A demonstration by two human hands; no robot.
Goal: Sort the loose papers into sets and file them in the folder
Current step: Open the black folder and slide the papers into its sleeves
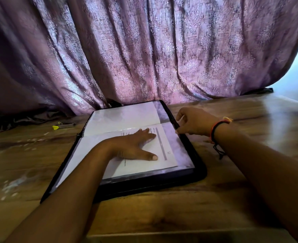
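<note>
Paper [144, 167] lies in the open folder [200, 171], flat under the left hand [132, 146], whose fingers are spread and pressing. It looks thin, floppy and slick: take its edge just beyond those fingertips. The right hand [193, 121] curls there; whether it pinches, I can't tell.

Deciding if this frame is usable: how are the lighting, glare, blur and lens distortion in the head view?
Head view: the wide-angle lens bows the curtain and the edges of the table. Blown-out daylight at far right throws glare on the tabletop there. Plastic sleeves in the folder reflect hazily. The left tabletop and the highlighter look smeared. Print on the page is unreadable.
</note>
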